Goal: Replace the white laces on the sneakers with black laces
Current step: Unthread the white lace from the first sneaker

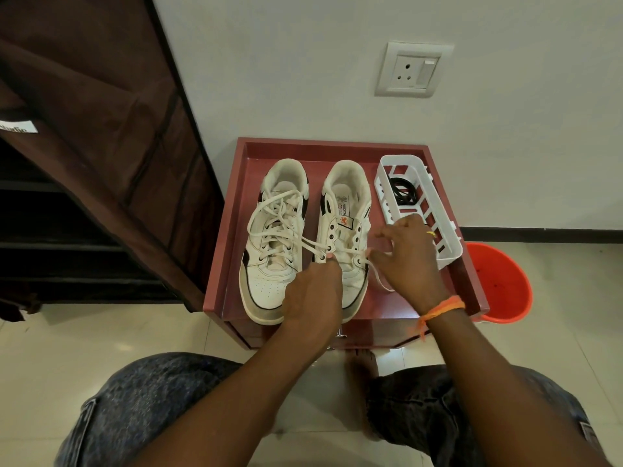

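Note:
Two white sneakers stand side by side on a maroon cabinet top (pixel 232 230), toes toward me. The left sneaker (pixel 274 237) is fully laced in white, with loose ends piled on its tongue. The right sneaker (pixel 345 214) has most eyelets bare; a white lace (pixel 313 245) runs only through its lowest eyelets, stretches across toward the left sneaker and trails off to the right. My left hand (pixel 312 294) presses down on the right sneaker's toe side, thumb at an eyelet. My right hand (pixel 409 261) pinches the white lace at the shoe's right edge. Black laces (pixel 401 192) lie coiled in a white basket (pixel 448 251).
The cabinet top has a raised rim and stands against a white wall with a socket (pixel 413 70). An orange bucket (pixel 499 284) sits on the tiled floor at the right. A brown fabric wardrobe (pixel 101 129) fills the left. My knees are below the cabinet front.

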The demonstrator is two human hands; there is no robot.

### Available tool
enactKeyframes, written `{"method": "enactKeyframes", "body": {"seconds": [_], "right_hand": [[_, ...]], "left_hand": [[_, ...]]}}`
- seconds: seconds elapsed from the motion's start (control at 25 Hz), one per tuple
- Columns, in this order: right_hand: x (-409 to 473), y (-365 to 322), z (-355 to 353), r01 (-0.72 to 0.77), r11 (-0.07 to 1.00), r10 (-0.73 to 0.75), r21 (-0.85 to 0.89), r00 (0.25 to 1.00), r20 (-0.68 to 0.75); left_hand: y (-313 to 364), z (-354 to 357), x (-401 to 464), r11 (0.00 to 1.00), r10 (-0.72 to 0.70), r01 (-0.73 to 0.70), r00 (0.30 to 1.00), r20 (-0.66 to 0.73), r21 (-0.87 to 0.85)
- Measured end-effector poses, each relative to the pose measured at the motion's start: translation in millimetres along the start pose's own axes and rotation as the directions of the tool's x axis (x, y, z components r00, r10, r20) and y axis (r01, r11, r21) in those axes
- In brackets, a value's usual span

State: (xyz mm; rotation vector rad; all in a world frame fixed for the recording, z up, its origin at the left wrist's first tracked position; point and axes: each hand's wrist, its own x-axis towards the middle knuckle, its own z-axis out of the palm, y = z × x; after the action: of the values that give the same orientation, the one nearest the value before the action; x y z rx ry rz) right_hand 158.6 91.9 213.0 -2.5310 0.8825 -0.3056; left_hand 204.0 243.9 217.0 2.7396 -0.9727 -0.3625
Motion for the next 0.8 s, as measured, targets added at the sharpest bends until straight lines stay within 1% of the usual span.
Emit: {"method": "enactKeyframes", "body": {"seconds": [0.12,0.2,0.32,0.4,0.48,0.56,0.6,0.64,0.68,0.72,0.8], "right_hand": [[-6,-26,26,0.094,0.993,-0.097,-0.071,0.995,-0.035],[-6,-30,35,0.084,0.986,-0.089,-0.147,0.995,-0.032],[-8,-28,28,0.059,0.965,-0.060,-0.256,0.998,0.004],[-10,-19,13,0.014,0.927,0.000,-0.375,0.999,0.037],[-8,-3,-3,-0.068,0.888,0.119,-0.455,0.989,0.085],[-8,8,-19,-0.144,0.885,0.226,-0.443,0.964,0.139],[-7,12,-21,-0.160,0.886,0.244,-0.434,0.959,0.144],[-6,12,-20,-0.157,0.891,0.233,-0.426,0.963,0.134],[-5,8,-16,-0.124,0.910,0.182,-0.396,0.977,0.112],[-5,2,-10,-0.060,0.936,0.091,-0.346,0.993,0.072],[-7,-12,5,0.073,0.972,-0.074,-0.222,0.997,0.001]], "left_hand": [[1,0,0,1.000,-0.010,0.010,1.000,0.018,0.009],[1,0,0,1.000,-0.012,0.012,1.000,0.028,0.014],[1,0,0,1.000,-0.013,0.012,1.000,0.027,0.021],[1,0,0,1.000,-0.005,0.004,1.000,0.007,0.021],[0,0,0,1.000,-0.001,0.001,1.000,-0.002,0.019],[-1,2,1,1.000,0.001,-0.001,1.000,0.006,0.021],[-1,3,1,1.000,0.000,0.000,1.000,0.009,0.025],[0,2,1,1.000,-0.006,0.005,1.000,0.012,0.025],[0,2,2,1.000,-0.010,0.010,1.000,0.014,0.024],[1,2,2,1.000,-0.010,0.010,1.000,0.011,0.023],[1,1,2,1.000,-0.003,0.003,1.000,0.004,0.020]]}}
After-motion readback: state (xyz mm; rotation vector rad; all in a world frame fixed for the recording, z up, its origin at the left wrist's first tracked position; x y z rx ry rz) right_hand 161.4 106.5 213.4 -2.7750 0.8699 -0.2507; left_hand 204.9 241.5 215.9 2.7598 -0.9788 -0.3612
